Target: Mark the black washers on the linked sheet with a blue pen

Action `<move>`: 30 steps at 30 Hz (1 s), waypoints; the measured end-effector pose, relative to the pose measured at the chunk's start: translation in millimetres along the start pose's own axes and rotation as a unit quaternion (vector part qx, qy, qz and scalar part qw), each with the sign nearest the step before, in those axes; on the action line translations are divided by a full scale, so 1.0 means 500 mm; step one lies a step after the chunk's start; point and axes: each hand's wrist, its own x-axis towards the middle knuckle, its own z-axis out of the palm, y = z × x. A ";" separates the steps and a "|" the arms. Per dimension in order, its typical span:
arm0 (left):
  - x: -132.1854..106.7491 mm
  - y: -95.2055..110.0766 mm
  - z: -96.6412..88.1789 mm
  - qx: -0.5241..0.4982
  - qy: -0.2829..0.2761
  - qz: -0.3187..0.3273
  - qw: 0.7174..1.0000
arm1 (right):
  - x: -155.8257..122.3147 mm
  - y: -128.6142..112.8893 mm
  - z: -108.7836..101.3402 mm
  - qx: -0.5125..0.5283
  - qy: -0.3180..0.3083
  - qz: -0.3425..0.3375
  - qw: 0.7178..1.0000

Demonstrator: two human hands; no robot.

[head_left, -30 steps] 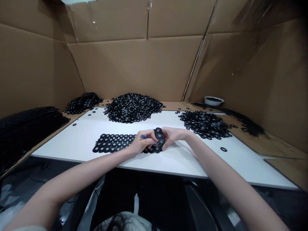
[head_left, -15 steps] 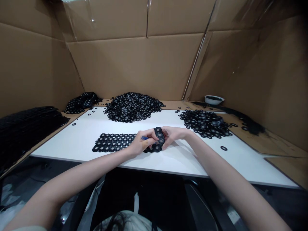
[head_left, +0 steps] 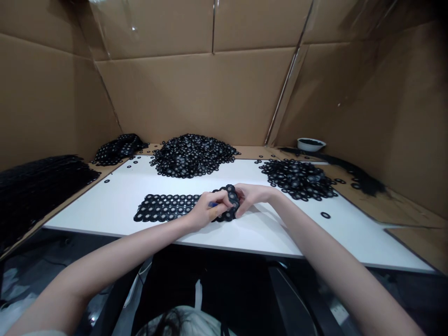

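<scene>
A panel of linked black rings (head_left: 166, 207) lies along the white board, its right end raised and curled. My left hand (head_left: 205, 210) is closed around a small blue-handled tool (head_left: 213, 204), with its fingertips against the raised rings. The tool's tip is hidden, so I cannot tell its exact kind. From the right, my right hand (head_left: 250, 196) pinches the curled end of the panel between thumb and fingers. Part of the panel is covered by my left hand.
Behind the panel rises a large heap of black rings (head_left: 192, 156), with a smaller ring pile (head_left: 299, 179) to its right. A white bowl (head_left: 311, 144) stands at the back right. Black strands (head_left: 42, 186) lie far left. Cardboard walls (head_left: 185, 93) enclose the white board (head_left: 241, 238).
The fingers of my left hand have shifted slightly at the raised rings, and the blue tool has tilted a little. My right hand keeps its hold.
</scene>
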 end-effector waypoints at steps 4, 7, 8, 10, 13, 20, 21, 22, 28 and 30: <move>0.000 -0.002 0.001 -0.001 0.001 0.003 1.000 | 0.000 0.000 0.001 0.001 0.003 0.000 1.000; 0.001 -0.003 0.001 -0.016 0.018 -0.003 1.000 | -0.001 0.002 0.000 0.000 0.000 0.012 1.000; 0.001 -0.003 0.001 -0.022 0.027 -0.004 0.999 | -0.001 0.003 0.000 -0.002 0.000 0.016 1.000; 0.001 -0.002 0.001 -0.032 0.041 -0.005 0.999 | -0.001 0.004 0.000 -0.006 0.001 0.019 1.000; 0.001 -0.002 0.001 -0.035 0.043 -0.003 0.998 | 0.000 0.006 0.000 -0.015 0.003 0.016 1.000; 0.000 -0.006 0.001 -0.023 0.025 -0.007 0.999 | 0.000 0.004 -0.002 -0.022 0.005 0.015 1.000; 0.000 -0.007 0.001 -0.018 0.023 -0.008 1.000 | 0.000 0.003 -0.002 -0.024 0.005 0.013 1.000; 0.001 -0.007 0.001 -0.014 0.020 -0.009 1.000 | 0.000 0.002 -0.002 -0.026 0.004 0.011 1.000; 0.001 -0.003 0.001 -0.015 0.016 -0.007 1.000 | -0.001 0.001 0.000 -0.011 0.008 0.013 1.000; 0.002 0.000 0.001 -0.028 0.024 -0.009 0.999 | -0.001 0.002 0.000 -0.007 0.007 0.017 1.000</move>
